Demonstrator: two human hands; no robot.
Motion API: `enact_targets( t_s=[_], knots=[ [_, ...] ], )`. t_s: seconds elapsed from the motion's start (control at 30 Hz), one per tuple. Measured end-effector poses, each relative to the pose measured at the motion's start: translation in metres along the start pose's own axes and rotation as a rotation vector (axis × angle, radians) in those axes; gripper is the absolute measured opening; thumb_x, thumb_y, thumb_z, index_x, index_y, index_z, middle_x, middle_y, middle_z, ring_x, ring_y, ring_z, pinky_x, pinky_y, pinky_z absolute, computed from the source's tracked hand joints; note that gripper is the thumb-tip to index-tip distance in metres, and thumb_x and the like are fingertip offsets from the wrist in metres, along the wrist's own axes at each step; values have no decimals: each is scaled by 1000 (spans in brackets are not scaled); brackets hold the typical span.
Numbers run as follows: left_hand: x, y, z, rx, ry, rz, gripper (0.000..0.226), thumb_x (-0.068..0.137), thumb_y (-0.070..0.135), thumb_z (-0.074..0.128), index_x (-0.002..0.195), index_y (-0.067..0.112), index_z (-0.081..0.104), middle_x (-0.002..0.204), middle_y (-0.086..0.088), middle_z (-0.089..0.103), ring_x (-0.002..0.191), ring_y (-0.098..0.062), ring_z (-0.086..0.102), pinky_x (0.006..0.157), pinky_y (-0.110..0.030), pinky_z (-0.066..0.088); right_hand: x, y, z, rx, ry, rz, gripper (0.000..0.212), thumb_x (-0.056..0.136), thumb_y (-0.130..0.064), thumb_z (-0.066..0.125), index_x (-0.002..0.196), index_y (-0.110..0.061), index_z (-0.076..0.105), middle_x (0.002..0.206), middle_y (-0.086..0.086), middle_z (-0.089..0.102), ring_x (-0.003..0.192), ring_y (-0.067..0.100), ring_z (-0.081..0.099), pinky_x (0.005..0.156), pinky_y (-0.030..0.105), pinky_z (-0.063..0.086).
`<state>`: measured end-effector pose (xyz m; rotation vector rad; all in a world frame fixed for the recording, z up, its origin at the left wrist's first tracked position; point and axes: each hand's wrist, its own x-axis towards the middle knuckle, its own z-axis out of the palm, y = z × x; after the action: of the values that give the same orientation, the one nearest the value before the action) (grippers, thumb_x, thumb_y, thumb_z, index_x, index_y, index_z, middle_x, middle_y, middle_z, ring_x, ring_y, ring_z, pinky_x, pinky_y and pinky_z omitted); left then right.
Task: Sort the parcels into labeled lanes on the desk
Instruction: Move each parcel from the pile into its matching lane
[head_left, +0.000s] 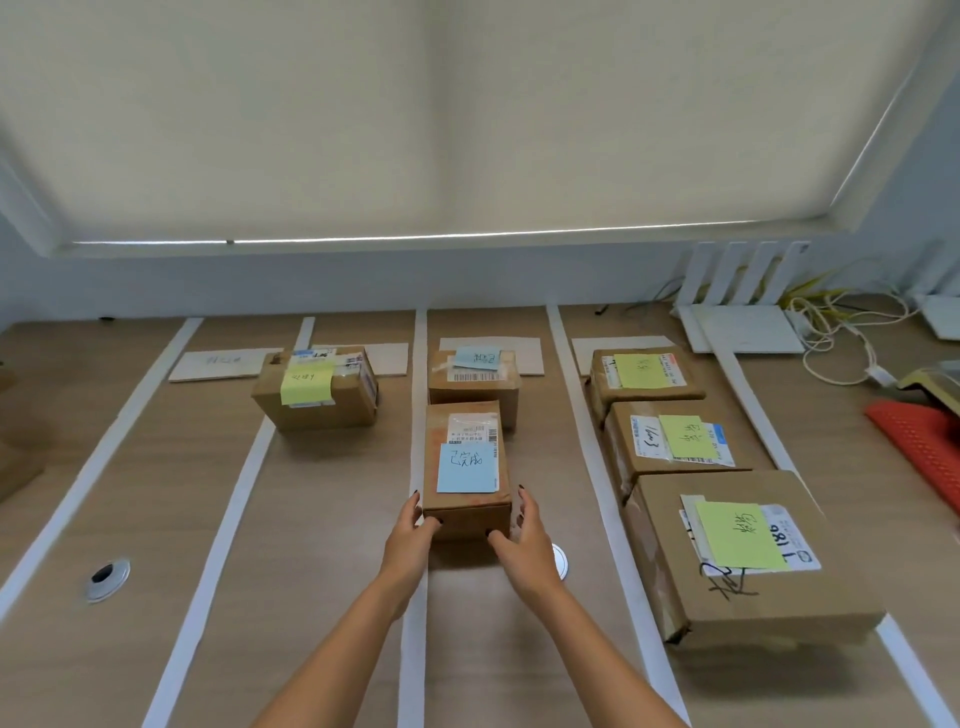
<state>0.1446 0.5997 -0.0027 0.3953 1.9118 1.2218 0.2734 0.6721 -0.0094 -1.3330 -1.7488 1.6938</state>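
**Sorting Status: Middle Lane Placement in Progress**

We hold one parcel (466, 467) with both hands at its near end. The left hand (413, 535) grips the near-left corner and the right hand (522, 538) grips the near-right corner, with the fingers curled onto the cardboard. The hands are apart, with the box between them. This parcel carries a blue note (466, 468) and sits in the middle lane, between two white tape strips (418, 395), just in front of a second blue-noted parcel (474, 379).

Already in lanes, by our reading:
- One parcel with a yellow note (317, 387) in the lane to the left.
- Three parcels with green notes (727, 540) in a row in the lane to the right.

The leftmost lane shows only its paper label (221, 364) — no parcel. We see no unsorted parcels on the desk (322, 545), so we judge the task near its end; only settling and releasing the held parcel appears to remain. Whether the box rests fully on the desk, we cannot tell.
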Motion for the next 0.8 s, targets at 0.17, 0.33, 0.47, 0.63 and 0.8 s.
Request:
enact_targets(
  t_s=[0.17,0.33,0.47,0.63,0.8],
  knots=[
    [-27,4,-22,120,30,50,54,97,20,45,147,24,24,151,-5,33,135,-26,36,106,-39,35,-35,-5,2,-151,135,-32,69,88,-4,55,146,-21,22,151,2,30,137,21,34,103,28,37],
    [-60,16,-51,157,57,115,54,93,6,48,142,22,33,147,-7,37,133,-27,38,104,-39,38,-74,-20,22,-162,7,-56,69,86,-2,52,145,-23,26,147,2,39,133,16,39,93,15,39],
    [-94,14,-84,221,14,201,55,91,1,50,140,22,36,145,-6,39,132,-24,39,102,-35,40,-112,-38,60,-199,-22,-62,67,86,-8,57,145,-24,29,145,5,40,129,17,42,98,23,42],
    [-136,12,-154,204,-55,307,57,90,-3,51,140,19,36,144,-9,40,132,-27,39,103,-37,40,-173,-71,117,-187,1,-114,65,87,-9,60,142,-28,30,145,3,39,129,20,43,96,28,44],
    [-193,4,-241,233,-156,404,60,87,-4,54,140,19,37,142,-7,41,131,-26,40,99,-35,42,-244,-99,179,-196,79,-133,63,86,-8,58,142,-23,34,144,9,40,127,24,44,95,31,46]
  ],
)
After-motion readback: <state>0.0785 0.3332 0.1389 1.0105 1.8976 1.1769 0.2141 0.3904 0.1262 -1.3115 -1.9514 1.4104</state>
